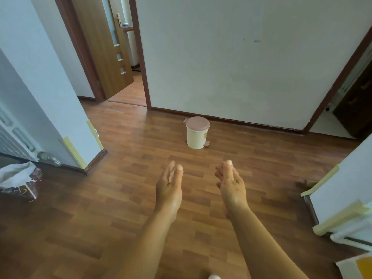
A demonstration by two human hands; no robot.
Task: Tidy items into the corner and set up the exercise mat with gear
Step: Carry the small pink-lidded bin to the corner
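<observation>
Now, left hand [170, 186]: was out ahead over the floor, held edge-on with the palm facing inward; fingers [169, 171] straight and close together, thumb on top, nothing in them.
Right hand [231, 185]: was level with it, palm turned toward the left one; fingers [219, 173] loosely bent and relaxed, gripping nothing.
Gap: the two hands stood apart, and bare laminate floor [100, 208] showed between and beneath them.
Pedal bin [196, 137]: there it was, upright on the floor beyond the fingertips, roughly in line with the gap between the hands and apart from both; cream body, pink lid [197, 123] closed, pink pedal [207, 143] low on its right side.
White wall [241, 67]: stood just behind the bin, farther from the fingers, with a dark skirting board along its foot.
Wooden door [104, 49]: hung open far beyond the left fingers and off to their left, in a dark-framed doorway.
Second doorway [350, 93]: was far beyond the right fingers, off to their right.
Wall corner [84, 141]: was left of the left fingers and well apart, with yellow tape strips down its edges.
Bag [18, 182]: sat farther left again on the floor, dark and patterned, with something white on top.
White panel [346, 188]: was right of the right fingers and well apart, yellow tape on its corners.
</observation>
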